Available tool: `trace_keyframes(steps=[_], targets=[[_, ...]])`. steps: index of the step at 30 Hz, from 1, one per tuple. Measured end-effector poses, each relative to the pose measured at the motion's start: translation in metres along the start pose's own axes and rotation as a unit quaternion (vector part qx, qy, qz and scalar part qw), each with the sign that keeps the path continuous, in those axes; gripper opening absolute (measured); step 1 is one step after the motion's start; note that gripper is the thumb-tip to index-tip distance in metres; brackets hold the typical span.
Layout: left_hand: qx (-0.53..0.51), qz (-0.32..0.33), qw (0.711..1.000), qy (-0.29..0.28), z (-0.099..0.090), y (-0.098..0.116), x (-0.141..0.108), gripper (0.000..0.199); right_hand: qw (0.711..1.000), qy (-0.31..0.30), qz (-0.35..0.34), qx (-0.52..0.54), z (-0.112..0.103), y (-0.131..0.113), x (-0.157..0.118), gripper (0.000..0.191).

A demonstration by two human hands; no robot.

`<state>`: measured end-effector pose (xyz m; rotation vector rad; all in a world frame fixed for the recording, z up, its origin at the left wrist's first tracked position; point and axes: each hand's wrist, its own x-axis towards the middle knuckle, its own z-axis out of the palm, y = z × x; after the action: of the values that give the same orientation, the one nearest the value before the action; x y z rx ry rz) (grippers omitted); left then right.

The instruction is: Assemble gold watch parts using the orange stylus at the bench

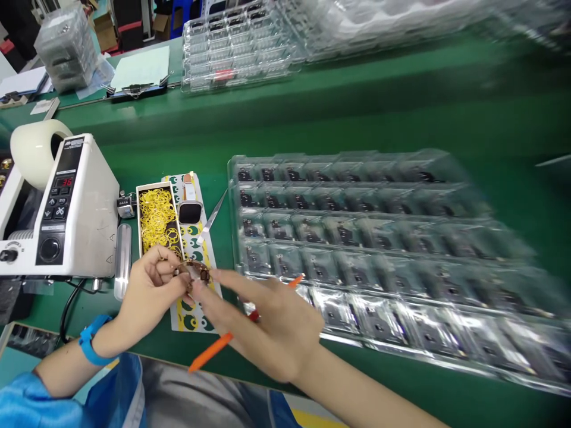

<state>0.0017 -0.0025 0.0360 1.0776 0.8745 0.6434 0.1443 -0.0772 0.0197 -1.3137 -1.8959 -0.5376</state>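
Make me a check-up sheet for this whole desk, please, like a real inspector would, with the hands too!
Surface: green bench, with a patterned strip on it.
Things in hand: small brown part, details too small to tell; orange stick.
Left hand: pinches the part.
Right hand: fingertips at the part, orange stick tucked in the hand.
Nearby: clear tray of dark pieces, blurred toward the right; box of yellow bands.
Clutter: smartwatch on the strip.
Cables: black cable by the white machine.
Surroundings: clipboard and stacked clear trays behind.
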Motion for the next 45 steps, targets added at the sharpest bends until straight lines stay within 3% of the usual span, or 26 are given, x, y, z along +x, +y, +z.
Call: trace_keyframes(steps=[2,5,10,22,28,32,35,37,41,45], targets=[[-0.026,-0.02,0.999,-0.033,0.0,-0.001,-0.003,0.031,0.999,0.001,0.046,0.003,0.002,0.004,0.002,0.016],[-0.024,-0.005,0.998,-0.061,0.002,-0.004,-0.008,0.031,0.998,0.006,0.055,0.031,0.004,0.008,0.004,0.012],[0.027,0.067,0.997,-0.036,0.003,-0.01,-0.014,0.019,0.998,0.02,0.038,0.055,0.007,0.009,0.001,0.011],[0.082,0.094,0.992,-0.015,0.004,-0.011,-0.014,0.017,0.998,-0.001,-0.019,0.061,0.005,0.016,0.004,0.011],[0.16,0.162,0.974,0.014,0.003,-0.016,-0.015,0.02,0.999,0.0,-0.017,0.04,0.007,0.013,0.003,0.013],[0.144,0.136,0.98,0.015,0.004,-0.016,-0.016,0.018,0.999,0.01,-0.012,0.035,0.009,0.011,0.002,0.012],[0.091,0.094,0.991,0.006,0.004,-0.014,-0.014,0.017,0.996,0.011,0.032,0.08,0.01,0.01,0.002,0.01],[0.052,0.07,0.996,0.009,0.004,-0.011,-0.011,0.014,0.982,0.001,0.096,0.161,0.007,0.01,0.004,0.012],[0.025,0.036,0.999,0.007,0.0,-0.004,-0.004,0.011,0.917,-0.054,0.23,0.322,-0.001,0.015,0.007,0.006],[0.014,0.017,1.0,-0.021,-0.004,0.0,-0.002,0.013,0.87,-0.162,0.248,0.393,-0.004,0.022,0.008,0.012]])
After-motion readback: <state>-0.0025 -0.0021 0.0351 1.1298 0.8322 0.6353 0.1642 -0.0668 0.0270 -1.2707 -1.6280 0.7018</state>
